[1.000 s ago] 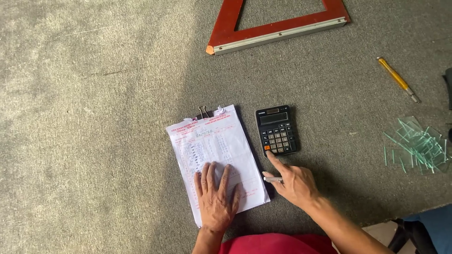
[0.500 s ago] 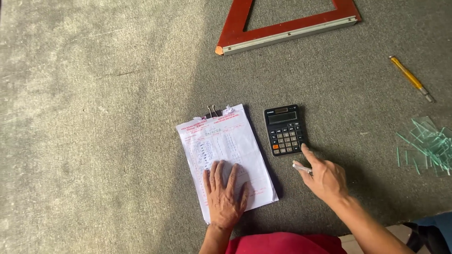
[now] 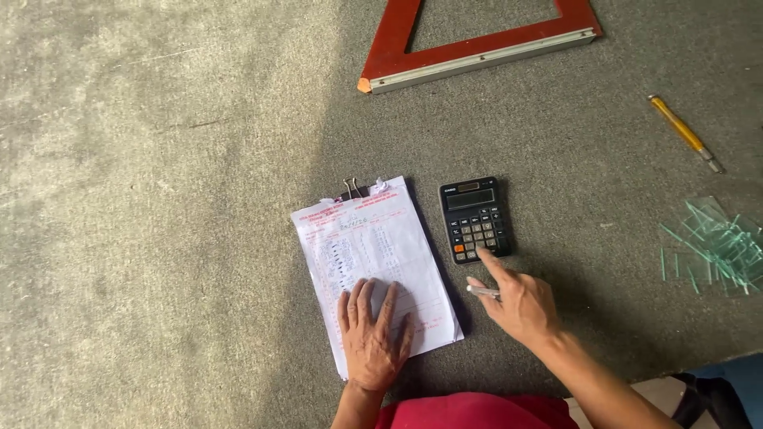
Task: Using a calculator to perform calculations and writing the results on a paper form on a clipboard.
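Left hand lies flat, fingers spread, palm down on lower part of a clipped paper form, gripping nothing. Form sits on grey carpet, binder clip at its top edge. Black calculator just right of the form, above the right hand. Right hand grasps a pen between thumb and fingers, index finger stretched out, tip on calculator's lower keys. Red triangular frame at top, yellow tool and glass strips well apart to the right.
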